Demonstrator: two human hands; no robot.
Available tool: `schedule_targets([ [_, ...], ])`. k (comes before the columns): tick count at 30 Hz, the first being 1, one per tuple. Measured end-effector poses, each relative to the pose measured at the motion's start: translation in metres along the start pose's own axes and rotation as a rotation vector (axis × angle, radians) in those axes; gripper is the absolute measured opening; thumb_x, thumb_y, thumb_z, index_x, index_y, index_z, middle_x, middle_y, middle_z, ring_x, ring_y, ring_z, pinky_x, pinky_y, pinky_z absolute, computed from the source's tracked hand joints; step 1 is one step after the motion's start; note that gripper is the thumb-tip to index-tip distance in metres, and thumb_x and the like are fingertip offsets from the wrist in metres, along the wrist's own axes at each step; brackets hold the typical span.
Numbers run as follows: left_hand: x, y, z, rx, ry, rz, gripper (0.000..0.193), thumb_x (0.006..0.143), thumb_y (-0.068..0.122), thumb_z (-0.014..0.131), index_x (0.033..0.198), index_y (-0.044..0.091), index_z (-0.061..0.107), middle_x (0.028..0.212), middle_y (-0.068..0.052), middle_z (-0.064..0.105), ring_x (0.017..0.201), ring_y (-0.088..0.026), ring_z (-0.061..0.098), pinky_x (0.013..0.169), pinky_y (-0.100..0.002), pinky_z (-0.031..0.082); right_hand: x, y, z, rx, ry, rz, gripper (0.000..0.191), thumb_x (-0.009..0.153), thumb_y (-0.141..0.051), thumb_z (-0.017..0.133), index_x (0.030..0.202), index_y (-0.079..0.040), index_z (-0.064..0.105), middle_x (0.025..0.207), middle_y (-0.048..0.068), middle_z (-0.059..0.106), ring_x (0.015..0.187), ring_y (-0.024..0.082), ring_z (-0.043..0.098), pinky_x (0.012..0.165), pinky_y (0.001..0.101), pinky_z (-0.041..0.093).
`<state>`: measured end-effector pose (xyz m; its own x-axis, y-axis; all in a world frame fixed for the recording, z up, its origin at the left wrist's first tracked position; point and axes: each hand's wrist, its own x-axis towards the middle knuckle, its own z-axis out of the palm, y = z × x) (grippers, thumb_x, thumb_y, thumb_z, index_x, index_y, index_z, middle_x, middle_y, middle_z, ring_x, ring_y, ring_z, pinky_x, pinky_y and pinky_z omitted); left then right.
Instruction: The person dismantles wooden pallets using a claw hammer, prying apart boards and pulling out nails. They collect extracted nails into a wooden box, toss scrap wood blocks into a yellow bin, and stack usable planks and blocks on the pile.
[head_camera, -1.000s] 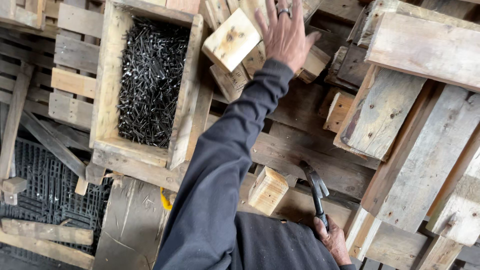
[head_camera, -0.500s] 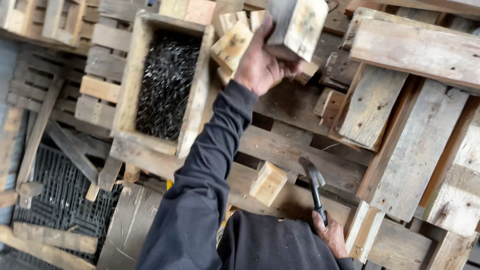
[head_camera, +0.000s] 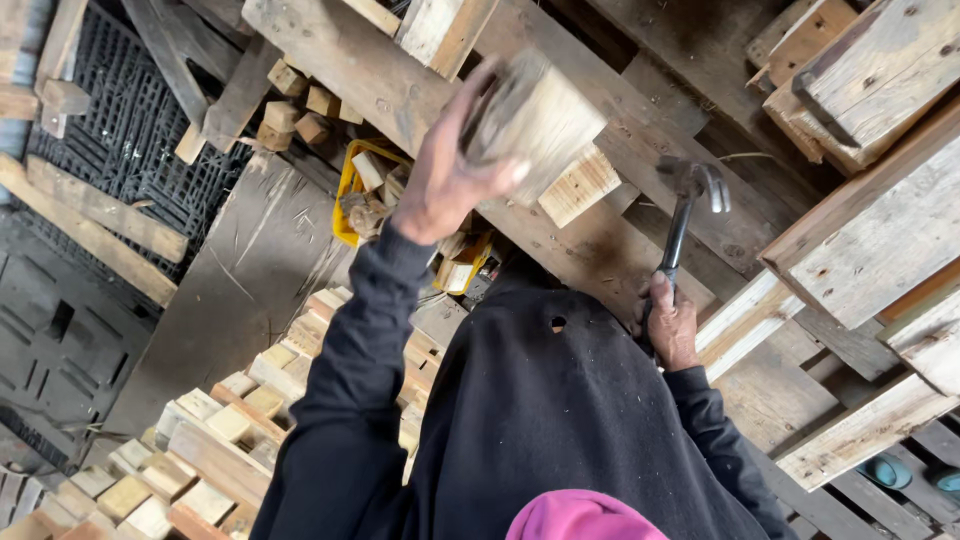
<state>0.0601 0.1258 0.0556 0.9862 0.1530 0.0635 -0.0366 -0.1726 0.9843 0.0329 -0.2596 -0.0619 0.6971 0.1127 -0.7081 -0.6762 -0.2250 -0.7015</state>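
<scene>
Gripping a blurred wooden block (head_camera: 535, 125) near the top centre of the frame, the left hand (head_camera: 450, 175) has its fingers curled around it. Right of centre, the right hand (head_camera: 672, 325) is closed on the handle of a claw hammer (head_camera: 685, 215), its head pointing up over the pallet boards (head_camera: 880, 230). At lower left lies a stack of small blocks (head_camera: 200, 450), and a yellow tub (head_camera: 352, 185) of offcuts sits above it.

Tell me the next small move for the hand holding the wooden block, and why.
Probably lower the wooden block onto the long plank in front. The left hand holds it in the air, blurred, while the right hand grips a hammer upright, touching nothing.
</scene>
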Motion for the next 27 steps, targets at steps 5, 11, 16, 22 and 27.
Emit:
schedule_targets([
  [5,-0.075,-0.006,0.029,0.304,0.164,-0.109,0.104,0.075,0.039,0.089,0.154,-0.002,0.033,0.147,-0.023,0.047,0.138,-0.035,0.050,0.120,-0.051,0.043,-0.003,0.001,-0.003,0.028,-0.056,-0.013,0.058,0.097,-0.061,0.056,0.095,-0.004,0.051,0.062,0.006,0.052,0.044,0.016,0.050,0.042,0.0310,0.044],
  [11,-0.085,-0.050,0.096,0.410,0.299,0.157,0.101,0.064,0.023,0.098,0.146,0.010,0.041,0.135,-0.018,0.050,0.129,-0.031,0.051,0.115,-0.046,0.049,-0.006,0.003,-0.002,0.063,-0.086,-0.026,0.059,0.098,-0.063,0.057,0.098,-0.004,0.052,0.063,0.007,0.051,0.045,0.016,0.050,0.042,0.0303,0.044],
  [16,-0.089,-0.050,0.119,0.412,0.355,0.138,0.110,0.064,0.008,0.094,0.155,0.006,0.031,0.144,-0.021,0.045,0.138,-0.041,0.045,0.119,-0.050,0.042,-0.022,-0.017,0.002,0.054,-0.085,-0.026,0.051,0.099,-0.057,0.053,0.103,-0.006,0.052,0.065,0.007,0.052,0.046,0.015,0.052,0.041,0.0309,0.046],
  [22,-0.084,-0.045,0.114,0.328,0.411,0.045,0.106,0.063,0.014,0.093,0.149,0.006,0.031,0.136,-0.016,0.049,0.127,-0.035,0.051,0.113,-0.049,0.043,-0.081,-0.060,-0.016,-0.066,-0.111,-0.325,0.036,0.106,-0.035,0.050,0.105,0.001,0.051,0.070,0.007,0.053,0.049,0.015,0.051,0.041,0.0312,0.045],
  [27,-0.078,-0.046,0.110,0.512,0.370,0.007,0.099,0.064,0.021,0.093,0.140,0.008,0.032,0.131,-0.014,0.051,0.125,-0.033,0.053,0.116,-0.059,0.028,-0.134,-0.120,-0.050,0.044,-0.194,-1.088,0.052,0.110,-0.056,0.045,0.123,-0.006,0.055,0.068,0.010,0.058,0.050,0.020,0.061,0.050,0.0359,0.053],
])
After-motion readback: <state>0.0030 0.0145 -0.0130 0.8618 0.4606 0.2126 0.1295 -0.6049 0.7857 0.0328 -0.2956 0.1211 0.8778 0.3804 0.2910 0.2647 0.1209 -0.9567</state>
